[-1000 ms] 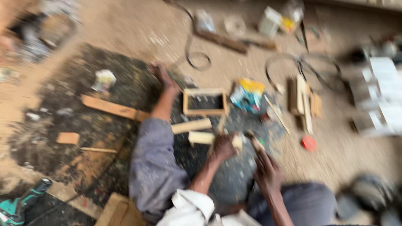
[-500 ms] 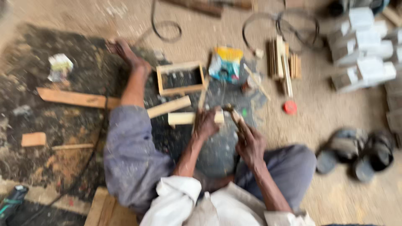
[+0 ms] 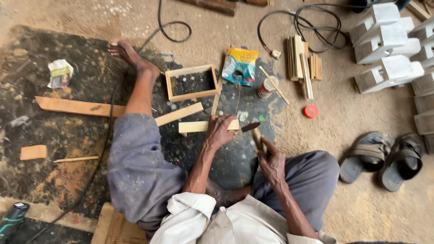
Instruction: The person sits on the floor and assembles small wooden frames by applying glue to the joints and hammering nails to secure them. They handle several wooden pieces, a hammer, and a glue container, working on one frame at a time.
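I sit on the floor with one leg stretched out. My left hand (image 3: 220, 131) presses on a short pale wooden block (image 3: 194, 127) lying on the dark floor patch. My right hand (image 3: 270, 159) grips the wooden handle of a hammer (image 3: 252, 128), whose dark head points at the block's right end. A small open wooden frame (image 3: 191, 83) lies just beyond the block. A longer wooden strip (image 3: 178, 114) rests at an angle between the frame and my leg.
A yellow-blue bag (image 3: 240, 66), an open small can (image 3: 266, 88) and its red lid (image 3: 310, 111) lie ahead. Wooden strips (image 3: 302, 66) are stacked right of them, with white boxes (image 3: 384, 49) beyond. Sandals (image 3: 384, 157) sit at right. Cables (image 3: 312, 20), a plank (image 3: 77, 106).
The view has steadied and shifted so the work sits nearer the centre. Both hands stay at the block, the right one with the hammer near the block's end.
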`<state>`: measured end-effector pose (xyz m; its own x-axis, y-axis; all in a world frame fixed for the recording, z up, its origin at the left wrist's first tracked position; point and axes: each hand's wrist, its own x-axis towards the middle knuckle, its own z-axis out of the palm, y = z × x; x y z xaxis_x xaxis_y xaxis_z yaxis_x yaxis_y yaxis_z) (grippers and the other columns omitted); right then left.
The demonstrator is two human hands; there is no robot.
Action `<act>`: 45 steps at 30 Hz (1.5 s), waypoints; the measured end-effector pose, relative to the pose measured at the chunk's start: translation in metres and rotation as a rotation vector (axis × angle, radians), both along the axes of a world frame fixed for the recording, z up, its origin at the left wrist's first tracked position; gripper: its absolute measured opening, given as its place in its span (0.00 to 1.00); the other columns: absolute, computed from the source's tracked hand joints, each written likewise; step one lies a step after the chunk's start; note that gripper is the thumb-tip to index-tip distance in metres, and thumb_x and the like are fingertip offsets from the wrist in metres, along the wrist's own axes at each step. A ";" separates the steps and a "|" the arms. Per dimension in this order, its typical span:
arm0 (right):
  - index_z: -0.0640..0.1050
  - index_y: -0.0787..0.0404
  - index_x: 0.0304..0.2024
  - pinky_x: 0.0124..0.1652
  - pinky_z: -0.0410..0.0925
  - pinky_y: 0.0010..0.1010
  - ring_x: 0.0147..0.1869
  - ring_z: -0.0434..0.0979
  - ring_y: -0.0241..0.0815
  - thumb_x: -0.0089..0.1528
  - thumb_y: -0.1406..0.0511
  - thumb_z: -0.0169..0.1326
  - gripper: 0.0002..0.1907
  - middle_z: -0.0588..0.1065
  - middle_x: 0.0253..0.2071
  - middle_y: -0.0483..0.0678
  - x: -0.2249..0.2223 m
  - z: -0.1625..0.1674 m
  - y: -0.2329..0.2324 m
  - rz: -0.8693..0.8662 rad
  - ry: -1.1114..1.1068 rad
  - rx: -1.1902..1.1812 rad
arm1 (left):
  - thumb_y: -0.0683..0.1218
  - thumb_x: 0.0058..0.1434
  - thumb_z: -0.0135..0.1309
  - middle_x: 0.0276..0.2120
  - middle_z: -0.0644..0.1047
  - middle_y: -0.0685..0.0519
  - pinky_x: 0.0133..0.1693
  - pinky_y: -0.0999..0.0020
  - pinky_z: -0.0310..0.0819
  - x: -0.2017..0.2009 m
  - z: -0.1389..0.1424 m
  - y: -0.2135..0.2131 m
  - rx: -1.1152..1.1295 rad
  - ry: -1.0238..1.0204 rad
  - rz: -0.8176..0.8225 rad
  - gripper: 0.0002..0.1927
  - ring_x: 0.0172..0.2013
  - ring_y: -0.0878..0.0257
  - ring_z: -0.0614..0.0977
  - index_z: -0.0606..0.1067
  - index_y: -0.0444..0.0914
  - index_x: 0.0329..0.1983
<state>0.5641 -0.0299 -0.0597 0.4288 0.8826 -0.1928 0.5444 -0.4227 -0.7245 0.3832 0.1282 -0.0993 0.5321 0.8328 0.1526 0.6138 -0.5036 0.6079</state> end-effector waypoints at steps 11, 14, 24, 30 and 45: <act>0.70 0.67 0.66 0.51 0.75 0.36 0.52 0.83 0.47 0.65 0.57 0.55 0.30 0.80 0.52 0.60 0.015 -0.048 0.015 0.154 0.326 0.106 | 0.32 0.53 0.61 0.52 0.83 0.49 0.56 0.57 0.70 -0.002 0.051 -0.026 0.346 -0.107 0.014 0.25 0.52 0.58 0.83 0.79 0.37 0.56; 0.69 0.67 0.66 0.53 0.74 0.36 0.52 0.80 0.45 0.70 0.55 0.45 0.28 0.78 0.52 0.57 0.023 -0.005 0.050 -0.113 1.116 0.115 | 0.32 0.61 0.58 0.55 0.82 0.51 0.59 0.57 0.69 0.011 0.083 -0.034 0.546 -0.137 -0.053 0.21 0.56 0.60 0.82 0.79 0.38 0.57; 0.76 0.77 0.56 0.44 0.74 0.33 0.43 0.82 0.45 0.64 0.68 0.56 0.20 0.80 0.41 0.59 0.028 0.132 0.063 -0.034 1.166 0.487 | 0.46 0.60 0.66 0.66 0.74 0.61 0.60 0.53 0.63 0.011 0.177 -0.074 0.803 -0.036 -0.166 0.27 0.66 0.62 0.72 0.76 0.53 0.63; 0.76 0.78 0.57 0.42 0.76 0.29 0.40 0.82 0.42 0.58 0.71 0.60 0.24 0.81 0.40 0.59 0.039 0.160 0.049 0.044 0.979 0.640 | 0.67 0.64 0.51 0.79 0.53 0.42 0.77 0.49 0.49 -0.046 0.212 -0.055 0.432 -0.579 0.276 0.50 0.78 0.47 0.55 0.48 0.44 0.82; 0.73 0.78 0.64 0.47 0.75 0.32 0.47 0.80 0.45 0.59 0.64 0.63 0.34 0.79 0.44 0.60 0.026 0.169 0.044 0.285 1.075 0.789 | 0.59 0.73 0.51 0.30 0.79 0.50 0.34 0.68 0.74 -0.075 0.175 -0.035 -0.485 -1.178 0.190 0.27 0.30 0.63 0.80 0.71 0.31 0.59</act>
